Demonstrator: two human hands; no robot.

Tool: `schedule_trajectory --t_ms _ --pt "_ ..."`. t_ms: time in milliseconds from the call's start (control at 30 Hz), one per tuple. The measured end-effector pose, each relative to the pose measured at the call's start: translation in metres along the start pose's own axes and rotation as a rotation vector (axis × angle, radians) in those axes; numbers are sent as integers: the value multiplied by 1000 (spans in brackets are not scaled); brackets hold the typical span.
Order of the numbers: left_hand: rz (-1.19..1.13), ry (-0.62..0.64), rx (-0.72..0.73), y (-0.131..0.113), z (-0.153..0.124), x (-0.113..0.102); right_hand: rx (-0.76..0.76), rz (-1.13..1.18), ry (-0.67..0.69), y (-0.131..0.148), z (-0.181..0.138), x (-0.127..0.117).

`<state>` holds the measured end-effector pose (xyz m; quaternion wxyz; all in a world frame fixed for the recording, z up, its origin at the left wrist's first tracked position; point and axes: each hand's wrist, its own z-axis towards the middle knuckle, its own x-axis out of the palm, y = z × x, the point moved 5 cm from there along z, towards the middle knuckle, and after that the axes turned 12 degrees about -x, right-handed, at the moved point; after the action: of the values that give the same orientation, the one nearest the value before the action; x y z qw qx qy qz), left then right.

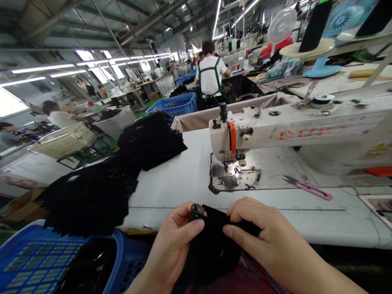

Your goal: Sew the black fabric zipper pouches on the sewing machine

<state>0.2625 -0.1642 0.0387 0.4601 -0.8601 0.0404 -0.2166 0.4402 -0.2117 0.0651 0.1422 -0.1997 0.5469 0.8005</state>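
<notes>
A black fabric piece point(216, 245) is held up in front of the table's front edge, between both hands. My left hand point(176, 241) is closed on its left edge, thumb in front. At those fingertips sits a small dark piece with a shiny top point(197, 210); its kind I cannot make out. My right hand point(260, 232) pinches the fabric's upper right edge between thumb and fingers. Beyond the hands stands a white sewing machine point(263, 130), its lit needle plate point(225, 170) bare of cloth. Pink-handled thread snips point(309, 188) lie right of the needle plate.
Stacks of black fabric pieces point(88, 196) lie at the left of the white table point(159, 190). Below them is a blue plastic basket point(118, 253) with dark things inside. A co-worker point(210, 73) is seen from behind, farther back. Thread cones point(315, 26) stand at upper right.
</notes>
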Motion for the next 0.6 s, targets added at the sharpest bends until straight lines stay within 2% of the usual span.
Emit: schedule_trajectory --t_ms 300,500,600 --pt "162 -59 56 -3 -2 -5 -14 -65 -21 -1 -2 -3" --pt "199 -29 44 2 1 -4 131 -31 -73 -10 -2 -2" --pt "231 -24 44 4 0 -6 132 53 -82 -13 -3 -4"
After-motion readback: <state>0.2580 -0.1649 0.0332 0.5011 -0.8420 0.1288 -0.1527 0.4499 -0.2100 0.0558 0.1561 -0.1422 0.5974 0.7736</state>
